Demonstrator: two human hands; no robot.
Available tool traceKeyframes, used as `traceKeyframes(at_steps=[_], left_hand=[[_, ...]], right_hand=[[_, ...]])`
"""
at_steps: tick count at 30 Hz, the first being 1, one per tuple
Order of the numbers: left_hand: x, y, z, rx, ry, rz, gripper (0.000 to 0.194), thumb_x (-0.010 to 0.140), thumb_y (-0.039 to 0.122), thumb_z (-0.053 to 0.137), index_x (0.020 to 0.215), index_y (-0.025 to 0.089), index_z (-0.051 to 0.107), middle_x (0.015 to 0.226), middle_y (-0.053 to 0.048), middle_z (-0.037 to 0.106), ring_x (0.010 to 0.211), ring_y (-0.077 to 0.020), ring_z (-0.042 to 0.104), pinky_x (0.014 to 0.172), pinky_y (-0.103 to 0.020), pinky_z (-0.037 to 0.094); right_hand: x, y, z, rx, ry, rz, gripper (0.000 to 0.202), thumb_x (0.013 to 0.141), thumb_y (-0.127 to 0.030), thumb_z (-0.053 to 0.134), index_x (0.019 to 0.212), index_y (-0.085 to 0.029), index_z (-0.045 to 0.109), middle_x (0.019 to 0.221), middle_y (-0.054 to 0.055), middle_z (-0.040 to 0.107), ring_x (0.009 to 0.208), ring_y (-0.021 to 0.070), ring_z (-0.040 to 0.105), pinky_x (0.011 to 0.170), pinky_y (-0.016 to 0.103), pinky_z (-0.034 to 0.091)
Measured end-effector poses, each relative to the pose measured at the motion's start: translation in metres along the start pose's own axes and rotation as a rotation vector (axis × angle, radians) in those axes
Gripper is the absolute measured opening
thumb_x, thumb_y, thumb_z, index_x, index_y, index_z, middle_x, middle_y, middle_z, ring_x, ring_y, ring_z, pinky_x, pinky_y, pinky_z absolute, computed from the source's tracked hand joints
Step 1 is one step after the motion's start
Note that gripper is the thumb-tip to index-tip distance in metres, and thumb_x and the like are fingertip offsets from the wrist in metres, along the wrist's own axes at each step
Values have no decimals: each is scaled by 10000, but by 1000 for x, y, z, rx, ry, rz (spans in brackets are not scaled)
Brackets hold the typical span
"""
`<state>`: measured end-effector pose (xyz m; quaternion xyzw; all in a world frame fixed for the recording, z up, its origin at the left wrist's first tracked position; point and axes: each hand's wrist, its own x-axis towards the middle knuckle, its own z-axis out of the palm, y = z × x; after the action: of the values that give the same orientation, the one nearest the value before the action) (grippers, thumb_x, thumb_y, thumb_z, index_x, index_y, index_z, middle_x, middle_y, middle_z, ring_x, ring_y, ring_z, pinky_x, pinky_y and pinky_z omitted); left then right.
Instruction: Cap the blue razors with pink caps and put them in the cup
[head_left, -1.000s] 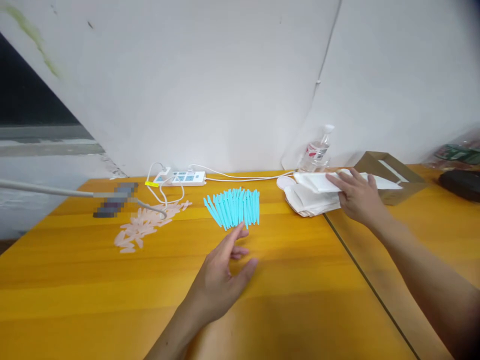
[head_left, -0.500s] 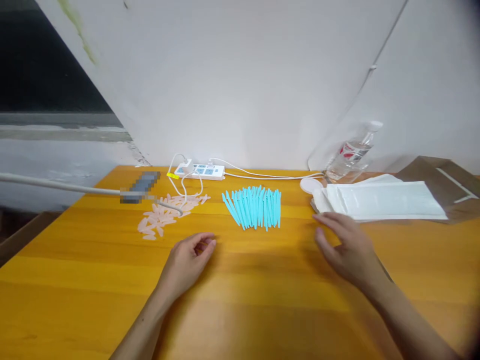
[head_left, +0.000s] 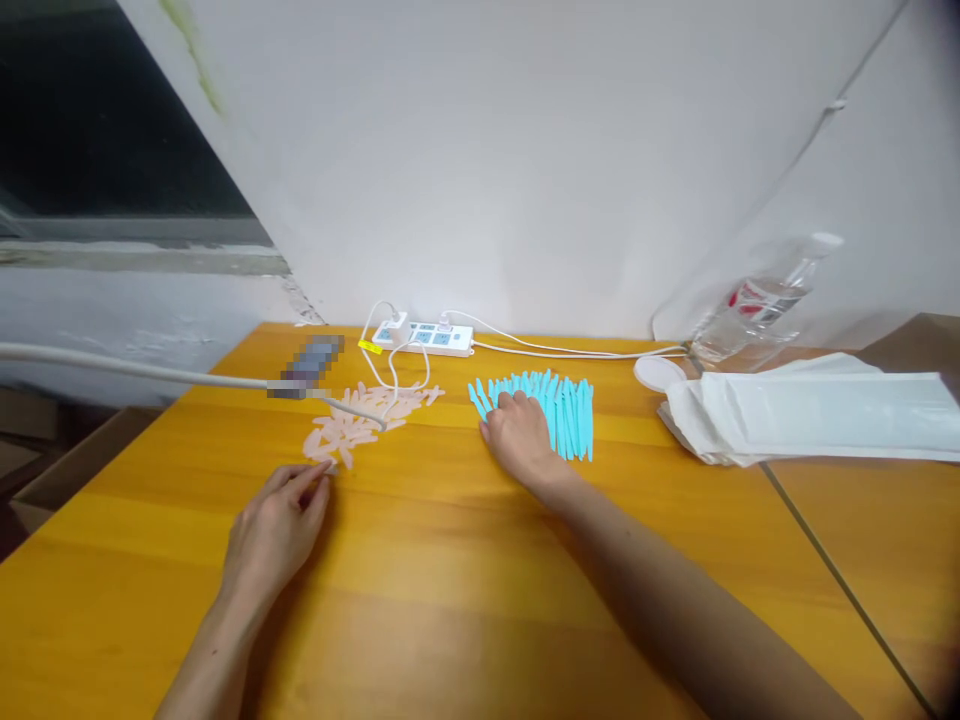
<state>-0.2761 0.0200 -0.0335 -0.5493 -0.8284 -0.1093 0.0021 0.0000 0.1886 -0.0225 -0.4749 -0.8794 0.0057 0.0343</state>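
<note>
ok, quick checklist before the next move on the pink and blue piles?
1. Left hand at the pink pieces: ok, fingertips at the pile's near edge.
2. Left hand's hold on a piece: cannot tell; it seems to pinch one, but the fingers hide most of it.
3. Right hand at the blue sticks: ok, over the left part of the row; its grip is hidden.
4. Piles separate: ok, bare wood shows between pink and blue.
5. Cable clear of the pink pile: not ok, it crosses in front of it in this view.
6. White packets away from both hands: ok, off to the right.
</note>
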Motion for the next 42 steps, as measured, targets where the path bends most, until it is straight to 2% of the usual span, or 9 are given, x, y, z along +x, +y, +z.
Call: traceKeyframes(at_steps=[7,14,17,21,25,29,32,35,42], left_hand=[[19,-7,5,92,-23,156,418,971,393,386,1247,278,677,1227,-63,622,890,-219,665,697,-316,494],[43,2,5,102,-17,443,388,954,426,426,1019,248,765,1144,-83,652,981,-260,600,936,-388,468],[43,6,5,36,-59,497,383,951,437,435,1007,243,760,1153,-87,664,1025,-265,602,969,-401,461],[33,13,8,-91,-96,496,370,951,423,446,1048,219,739,1131,-96,684,1035,-255,621,979,-382,462],[18,53,8,-352,-132,394,363,940,452,488,1039,202,731,1089,-92,724,1027,-254,648,973,-374,470],[7,121,4,-827,-502,226,398,899,511,567,1047,170,710,924,-68,758,796,-182,678,730,-274,530],[0,155,9,-997,-604,162,386,862,505,624,962,143,714,855,-66,748,690,-140,640,650,-241,503],[-6,165,19,-1042,-603,136,346,859,469,644,928,142,736,876,-69,748,726,-137,644,696,-243,503],[-14,161,30,-1052,-642,149,301,867,423,658,934,140,738,876,-68,744,780,-149,654,727,-246,506]], right_hand=[[5,-12,1,19,-90,-33,305,885,-24,460,984,-103,737,1023,195,675,1023,290,568,771,371,465],[7,-22,-5,63,-72,73,370,960,-37,320,1065,-76,673,1096,203,637,1030,271,570,707,324,496],[-11,-17,-13,147,-20,73,343,992,-101,313,1028,-101,654,1077,166,642,992,244,582,742,315,469],[-62,12,-17,606,1,57,245,1017,-275,377,901,-184,572,828,32,628,729,148,546,655,258,392],[-117,49,-8,860,-84,31,313,1022,-369,352,770,-207,443,676,-40,456,613,119,393,578,240,321],[-144,70,2,941,-89,44,308,1022,-399,356,799,-207,446,687,-42,402,634,124,349,580,244,314],[-151,74,7,971,-53,44,306,1019,-412,367,820,-203,471,704,-33,421,649,129,367,591,248,328],[-153,77,10,978,-40,41,295,1016,-406,378,832,-203,486,709,-32,447,646,128,381,588,247,328],[-153,83,17,952,-67,-1,233,1020,-336,377,874,-199,497,762,-18,508,677,126,422,623,243,351]])
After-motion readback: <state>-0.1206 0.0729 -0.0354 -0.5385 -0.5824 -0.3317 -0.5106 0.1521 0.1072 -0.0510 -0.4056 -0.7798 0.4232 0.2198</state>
